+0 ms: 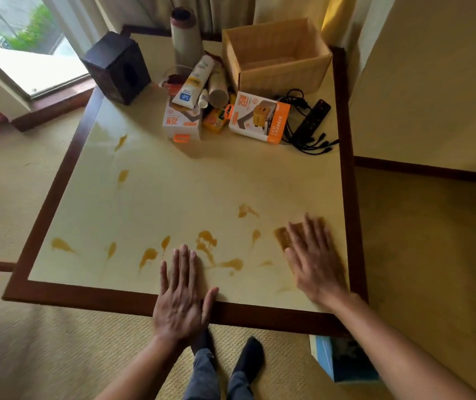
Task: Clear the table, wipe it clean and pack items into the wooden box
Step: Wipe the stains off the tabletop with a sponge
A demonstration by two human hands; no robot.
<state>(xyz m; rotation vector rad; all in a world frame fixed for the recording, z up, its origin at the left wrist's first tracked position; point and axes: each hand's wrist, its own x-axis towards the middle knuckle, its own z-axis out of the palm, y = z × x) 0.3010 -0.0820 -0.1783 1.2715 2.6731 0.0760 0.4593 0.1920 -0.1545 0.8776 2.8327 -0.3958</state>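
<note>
A cream table (173, 183) with a dark wooden border carries several orange-brown stains (206, 241) along its near half. My left hand (183, 293) lies flat on the near edge, fingers straight. My right hand (313, 258) presses flat on a brown cloth (283, 236) near the right edge. At the far side stands an empty wooden box (277, 56). In front of it lie two orange-and-white charger boxes (259, 116) (183, 122), a white tube (193, 82), a cardboard roll (218, 88), a small yellow pack (216, 119), black cables (303, 122) and a black remote (313, 115).
A dark speaker box (118, 67) sits at the far left corner, a tall cylindrical flask (186, 36) behind the pile. A window (20, 39) lies to the left, a wall to the right. A blue-and-white box (343, 359) stands on the carpet under the near right corner.
</note>
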